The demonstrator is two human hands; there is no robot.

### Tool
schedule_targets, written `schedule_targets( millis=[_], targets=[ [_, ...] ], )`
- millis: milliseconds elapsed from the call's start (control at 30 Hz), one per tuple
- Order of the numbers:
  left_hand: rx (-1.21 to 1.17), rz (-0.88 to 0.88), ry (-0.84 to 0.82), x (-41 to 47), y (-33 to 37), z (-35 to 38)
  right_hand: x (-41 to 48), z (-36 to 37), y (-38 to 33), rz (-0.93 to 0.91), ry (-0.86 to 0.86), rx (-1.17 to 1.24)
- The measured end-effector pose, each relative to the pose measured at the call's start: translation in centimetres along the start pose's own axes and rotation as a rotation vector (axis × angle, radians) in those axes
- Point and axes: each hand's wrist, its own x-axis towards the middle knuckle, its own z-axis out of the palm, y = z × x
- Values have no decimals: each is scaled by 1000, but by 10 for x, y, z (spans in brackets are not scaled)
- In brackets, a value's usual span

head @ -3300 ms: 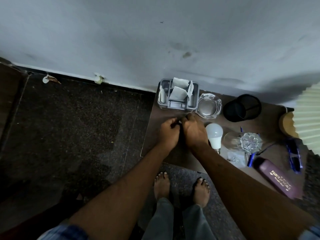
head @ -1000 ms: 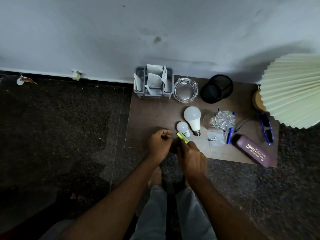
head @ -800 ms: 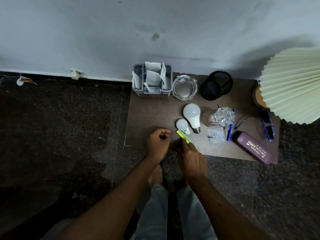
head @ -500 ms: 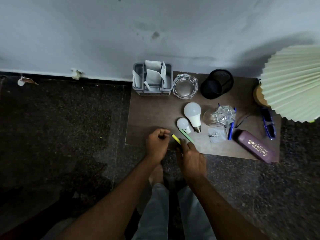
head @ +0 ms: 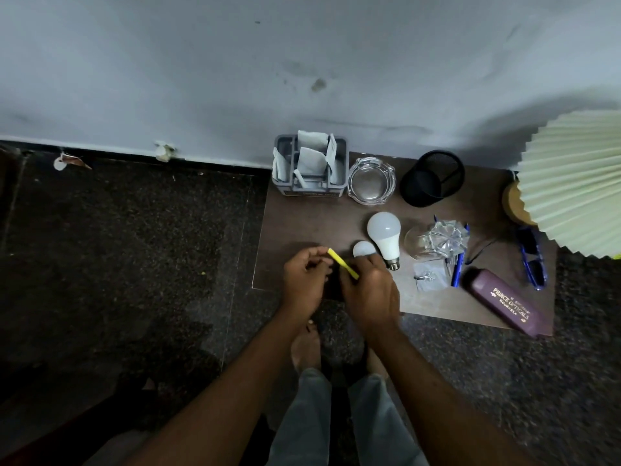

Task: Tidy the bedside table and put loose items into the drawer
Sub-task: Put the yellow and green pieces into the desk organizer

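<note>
At centre frame, over the near edge of the bedside table [head: 302,223], left hand [head: 304,280] and right hand [head: 368,294], fingers curled, seemingly both pinch a yellow stick [head: 342,267] by its ends. Right knuckles crowd the small bulb [head: 363,248]; a nudge could roll it off.

right hand [head: 369,290] pinches yellow strip [head: 342,263] | left hand [head: 302,280] apparently holds other end

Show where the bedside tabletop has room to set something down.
Bare: left part of brown tabletop, between grey plastic organiser, large white bulb, and left hand and right hand pinching a yellow strip. Crowded: from that bulb rightward to the purple spectacle case.
</note>
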Motion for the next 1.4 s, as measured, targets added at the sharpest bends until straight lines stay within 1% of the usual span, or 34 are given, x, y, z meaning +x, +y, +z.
schedule_targets(
  millis=[67,167,267,433,533,600,767,967,1100,1233,1333,1400],
  targets=[
    [-70,76,13,3,22,-5,17,-10,-16,-36,28,39],
    [-137,172,10,5,54,-14,42,-22,-37,-70,-1,107],
    [-186,229,14,11,81,-23,68,-34,-58,-101,6,154],
    [-233,280,90,24,104,-34,111,-46,-96,-169,97,187],
    [-258,252,114,24,101,-36,124,-43,-110,-199,137,136],
    [-256,226,131,23,93,-36,128,-38,-116,-184,145,88],
    [-234,171,122,21,72,-33,129,-24,-122,-146,109,-37],
    [-181,136,108,29,67,-29,129,-11,-119,-117,110,-172],
    [-177,118,108,34,65,-27,134,-7,-117,-106,101,-209],
    [-184,88,109,31,64,-25,127,-13,-114,-119,138,-165],
    [-186,43,91,24,59,-21,105,-20,-105,-127,214,-19],
    [-131,40,83,19,52,-16,84,-21,-92,-103,242,62]
  ],
)
